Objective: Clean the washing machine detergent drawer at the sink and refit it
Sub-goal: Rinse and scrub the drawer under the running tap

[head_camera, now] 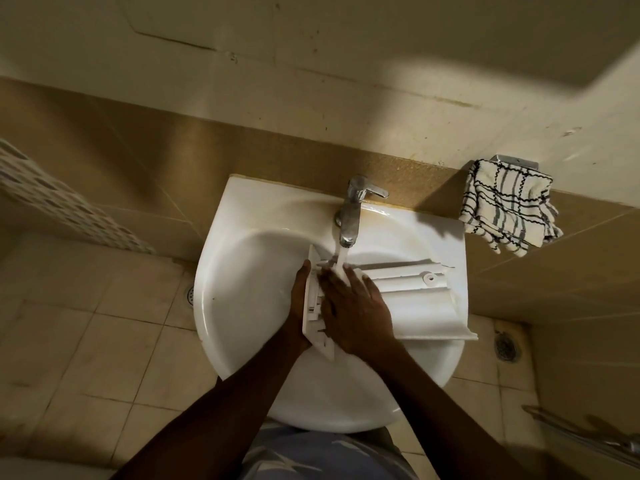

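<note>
The white plastic detergent drawer lies across the white sink, its front panel to the left and its long body reaching over the sink's right rim. Water runs from the chrome tap onto the drawer near the panel. My left hand grips the front panel from the left side, mostly hidden behind it. My right hand lies flat on the drawer's underside just behind the panel, fingers spread and pointing up-left into the water stream.
A checked cloth hangs on the tiled wall to the right of the sink. Floor drains show at left and right. A metal rail crosses the lower right corner.
</note>
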The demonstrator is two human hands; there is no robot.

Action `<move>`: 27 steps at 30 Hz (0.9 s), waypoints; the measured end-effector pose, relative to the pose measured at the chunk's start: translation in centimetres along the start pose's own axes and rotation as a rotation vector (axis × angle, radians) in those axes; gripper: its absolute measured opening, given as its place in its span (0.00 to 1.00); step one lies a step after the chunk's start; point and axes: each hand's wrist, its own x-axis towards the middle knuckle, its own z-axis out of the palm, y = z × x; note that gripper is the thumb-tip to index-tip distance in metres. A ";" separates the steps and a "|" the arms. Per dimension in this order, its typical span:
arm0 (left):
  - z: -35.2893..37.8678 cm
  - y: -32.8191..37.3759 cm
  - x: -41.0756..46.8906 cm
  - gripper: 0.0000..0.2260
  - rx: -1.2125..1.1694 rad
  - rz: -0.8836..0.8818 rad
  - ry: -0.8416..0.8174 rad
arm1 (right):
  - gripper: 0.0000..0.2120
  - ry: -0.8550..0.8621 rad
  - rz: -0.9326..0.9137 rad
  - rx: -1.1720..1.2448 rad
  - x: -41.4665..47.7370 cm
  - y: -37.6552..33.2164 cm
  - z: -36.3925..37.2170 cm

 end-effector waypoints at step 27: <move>0.7 2.6 -1.2 0.16 0.184 -0.060 0.052 | 0.24 0.090 0.061 0.218 -4.4 1.8 -1.1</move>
